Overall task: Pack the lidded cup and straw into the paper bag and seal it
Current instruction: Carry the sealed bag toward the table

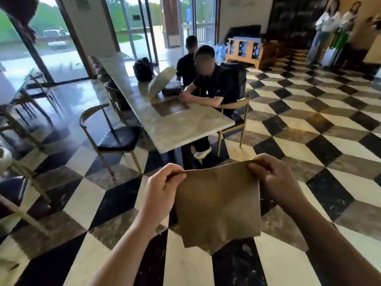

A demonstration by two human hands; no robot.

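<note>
A flat brown paper bag (pixel 218 205) hangs in the air in front of me, above the checkered floor. My left hand (pixel 162 188) pinches its top left corner. My right hand (pixel 276 176) pinches the top right corner. The top edge is stretched between both hands and the bag looks flattened, its mouth closed. No lidded cup or straw shows anywhere in view.
A marble table (pixel 181 124) stands ahead with two seated people (pixel 214 83) at its right side and another paper bag (pixel 160 81) on it. A black-seated chair (pixel 115 137) is at the table's left. More chairs (pixel 18 182) line the left edge.
</note>
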